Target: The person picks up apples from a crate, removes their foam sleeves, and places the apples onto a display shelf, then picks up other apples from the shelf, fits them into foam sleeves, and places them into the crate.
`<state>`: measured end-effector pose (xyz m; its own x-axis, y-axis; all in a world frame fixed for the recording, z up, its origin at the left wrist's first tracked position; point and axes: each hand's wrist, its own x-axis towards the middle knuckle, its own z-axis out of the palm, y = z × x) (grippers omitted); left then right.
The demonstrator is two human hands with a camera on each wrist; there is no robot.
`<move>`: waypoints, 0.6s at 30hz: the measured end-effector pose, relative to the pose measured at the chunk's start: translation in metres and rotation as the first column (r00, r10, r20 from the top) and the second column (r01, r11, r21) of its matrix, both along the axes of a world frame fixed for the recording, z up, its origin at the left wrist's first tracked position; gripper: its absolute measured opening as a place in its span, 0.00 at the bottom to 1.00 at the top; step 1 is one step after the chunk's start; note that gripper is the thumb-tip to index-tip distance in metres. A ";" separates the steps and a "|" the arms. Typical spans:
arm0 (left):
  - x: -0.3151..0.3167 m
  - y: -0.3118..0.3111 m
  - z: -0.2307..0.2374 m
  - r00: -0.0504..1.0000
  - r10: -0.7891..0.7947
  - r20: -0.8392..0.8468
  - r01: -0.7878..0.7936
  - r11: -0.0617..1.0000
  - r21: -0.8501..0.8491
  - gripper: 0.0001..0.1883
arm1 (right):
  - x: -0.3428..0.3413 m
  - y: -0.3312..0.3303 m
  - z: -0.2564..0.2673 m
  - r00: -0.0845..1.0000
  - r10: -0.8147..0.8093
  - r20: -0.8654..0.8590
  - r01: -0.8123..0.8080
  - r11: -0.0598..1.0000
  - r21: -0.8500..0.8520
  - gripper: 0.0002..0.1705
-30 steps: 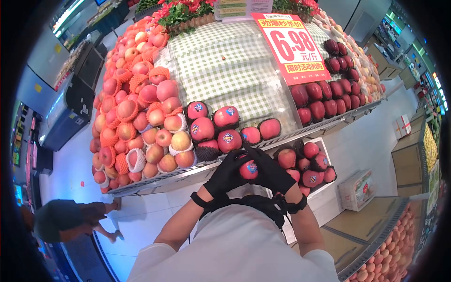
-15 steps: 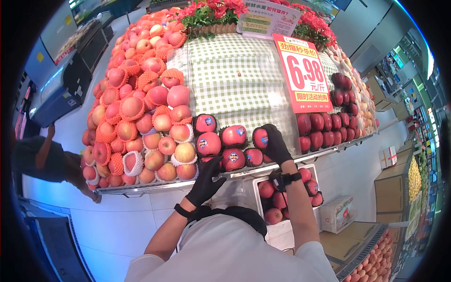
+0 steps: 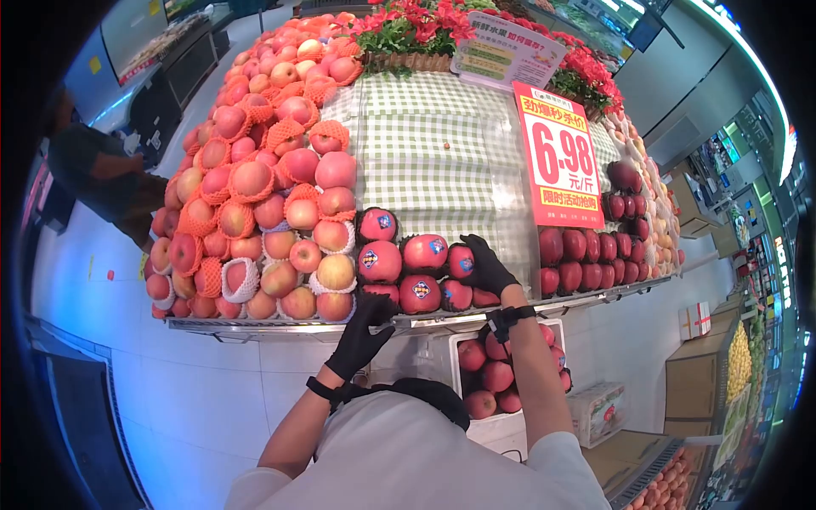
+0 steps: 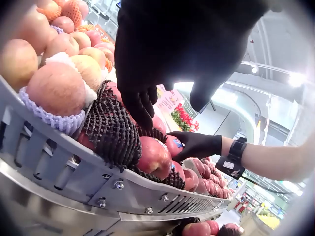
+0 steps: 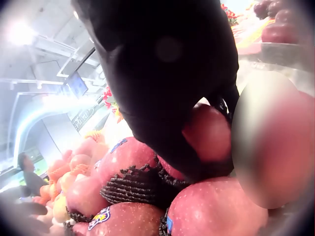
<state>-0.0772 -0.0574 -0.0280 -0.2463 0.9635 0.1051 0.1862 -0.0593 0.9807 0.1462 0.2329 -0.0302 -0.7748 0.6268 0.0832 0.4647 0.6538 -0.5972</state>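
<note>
My right hand [image 3: 489,270], in a black glove, grips a red apple [image 3: 461,262] with a blue sticker. In the right wrist view the thumb and fingers wrap that apple [image 5: 209,132]. It sits in the upper row, right beside another stickered apple [image 3: 425,252]. My gloved left hand [image 3: 361,336] is at the stand's front edge, fingers loosely bent and holding nothing. Near its fingertips is an apple in black foam net [image 4: 110,130]. Several stickered apples [image 3: 420,293] form the front row between the hands.
A metal rail [image 3: 408,321] borders the stand. Net-wrapped apples [image 3: 251,178] are piled left; dark red apples [image 3: 586,276] stand right, below a price sign [image 3: 561,161]. Beneath my right arm is a white box [image 3: 446,361] of apples. A person [image 3: 93,174] stands at far left.
Both hands were together around an apple before the rail. They parted; the right hand carried the apple onto the stand, then shifted it left against its neighbour. The left hand moved to the rail.
</note>
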 end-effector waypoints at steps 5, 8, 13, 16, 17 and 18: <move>0.003 0.001 -0.001 0.999 0.023 0.040 -0.023 1.000 -0.007 0.30 | 0.016 0.000 0.005 0.997 -0.069 -0.035 0.069 0.997 -0.021 0.53; 0.007 0.002 -0.001 0.998 0.056 0.029 -0.056 0.998 -0.016 0.22 | 0.034 -0.004 0.014 0.966 -0.236 -0.107 0.226 0.969 -0.098 0.45; 0.013 0.003 0.011 0.997 0.058 0.043 -0.050 0.985 -0.164 0.12 | 0.084 -0.023 0.031 0.929 -0.343 -0.141 0.329 0.938 -0.113 0.18; 0.018 0.005 -0.005 0.999 0.028 -0.032 -0.034 0.979 -0.202 0.16 | 0.109 -0.060 0.049 0.880 -0.472 -0.056 0.450 0.865 -0.220 0.18; 0.023 0.005 -0.009 0.996 0.036 -0.086 -0.050 0.985 -0.166 0.17 | 0.118 -0.070 0.051 0.873 -0.488 0.017 0.484 0.859 -0.166 0.18; 0.027 0.006 -0.010 0.989 0.046 -0.139 -0.064 0.990 -0.130 0.17 | 0.129 -0.080 0.050 0.859 -0.504 0.090 0.512 0.852 -0.110 0.18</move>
<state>-0.0498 -0.0517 -0.0376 -0.2914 0.9565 0.0124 0.3169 0.0843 0.9447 0.2753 0.1532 0.0197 -0.3464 0.9364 -0.0559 0.7463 0.2389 -0.6213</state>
